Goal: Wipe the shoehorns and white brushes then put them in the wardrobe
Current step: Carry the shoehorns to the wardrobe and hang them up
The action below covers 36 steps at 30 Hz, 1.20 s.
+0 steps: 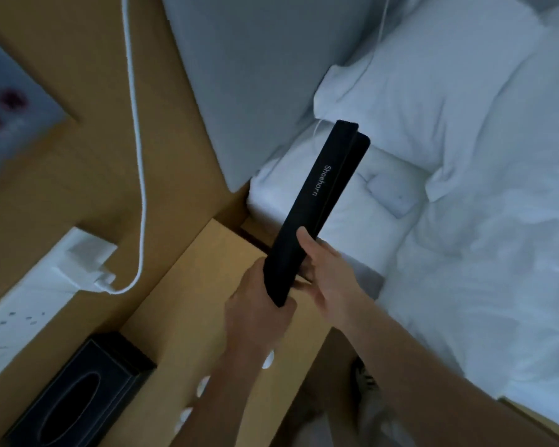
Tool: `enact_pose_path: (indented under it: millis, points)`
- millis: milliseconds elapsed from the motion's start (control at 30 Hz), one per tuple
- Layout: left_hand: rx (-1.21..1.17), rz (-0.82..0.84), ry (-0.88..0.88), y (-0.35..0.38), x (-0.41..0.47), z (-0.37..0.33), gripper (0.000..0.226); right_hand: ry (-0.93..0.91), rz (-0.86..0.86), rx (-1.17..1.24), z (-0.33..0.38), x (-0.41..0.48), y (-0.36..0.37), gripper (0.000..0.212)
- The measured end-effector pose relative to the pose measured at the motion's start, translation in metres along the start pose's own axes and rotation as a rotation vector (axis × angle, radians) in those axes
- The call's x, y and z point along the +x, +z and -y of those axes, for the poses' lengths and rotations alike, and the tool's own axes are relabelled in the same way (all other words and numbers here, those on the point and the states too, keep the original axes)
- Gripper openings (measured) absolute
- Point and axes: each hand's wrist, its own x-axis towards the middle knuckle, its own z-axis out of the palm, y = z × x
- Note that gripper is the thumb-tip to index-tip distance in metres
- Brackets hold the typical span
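Nearest, the left grip (255,301) is curled closed round the lower end of two black shoehorns (320,195) held upright over the desk (188,285) beside the bed (465,253), the right grip (328,272) pinches their edge, so it seems wise to part them and wipe each fully.

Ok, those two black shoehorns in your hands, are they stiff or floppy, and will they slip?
Probably stiff: the shoehorns stand straight with no droop, gripped only near the bottom. Likely light, since the left hand and right hand carry them from that one end. The smooth black faces may slide on each other; the top ends sit offset.
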Motion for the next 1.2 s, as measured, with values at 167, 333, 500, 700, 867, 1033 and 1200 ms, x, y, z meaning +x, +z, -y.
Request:
enact_pose_path:
  millis: [167, 333, 500, 700, 867, 1033, 1200]
  points:
    - [-0.136, 0.050, 0.193, -0.018, -0.017, -0.113, 0.049, -0.264, -0.002, 0.128, 0.077, -0.055, -0.043, 0.025]
    - [-0.155, 0.215, 0.323, 0.002, -0.061, -0.230, 0.064, -0.589, -0.218, 0.115, 0.134, -0.138, -0.134, 0.011]
    - [-0.276, 0.325, 0.424, 0.070, -0.151, -0.347, 0.038, -0.778, -0.443, 0.138, 0.154, -0.242, -0.275, 0.011]
    - [-0.508, 0.526, 0.479, 0.173, -0.295, -0.468, 0.026, -0.938, -0.677, 0.160, 0.145, -0.366, -0.442, 0.030]
    - [-0.283, 0.582, 0.635, 0.245, -0.359, -0.538, 0.031, -0.984, -0.847, 0.246, 0.107, -0.467, -0.572, 0.014]
    - [0.277, 0.252, 1.085, 0.317, -0.405, -0.603, 0.037, -0.944, -1.033, 0.322, 0.055, -0.557, -0.685, 0.011]
    - [0.289, 0.028, 1.716, 0.404, -0.460, -0.677, 0.051, -0.824, -1.319, 0.279, 0.001, -0.607, -0.778, 0.018]
